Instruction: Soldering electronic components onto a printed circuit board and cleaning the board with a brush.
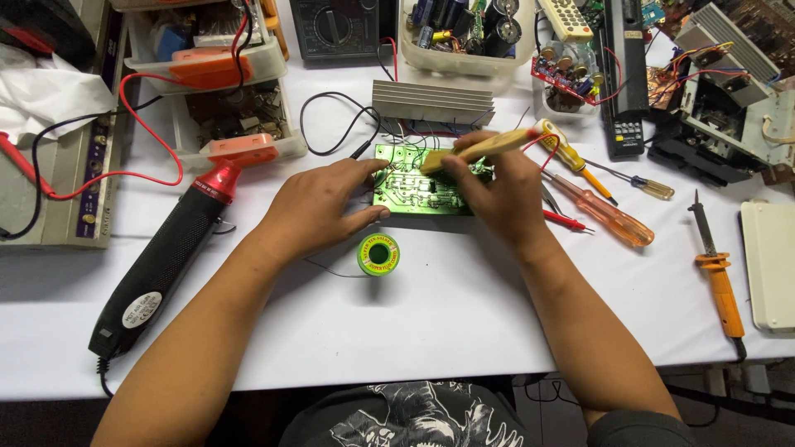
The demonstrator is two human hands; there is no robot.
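head-worn camera, looking steeply down, close workbench (464, 314)

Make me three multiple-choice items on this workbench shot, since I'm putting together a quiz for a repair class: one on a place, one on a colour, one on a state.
1. Where does the solder spool lie?
A. On the table just nearer the person than the circuit board
B. On top of the heat sink
C. Inside a plastic bin

2. What colour is the handle of the soldering iron lying at the right?
A. Blue
B. Orange
C. White

3. What is the right hand doing?
A. Resting flat and empty
B. Gripping the black hot-air gun
C. Holding a pale wooden-handled tool over the board

Answers: 1 A, the spool sits on the white table below the board's near edge. 2 B, its grip is plainly orange. 3 C, its fingers close round the handle while the left hand steadies the board.
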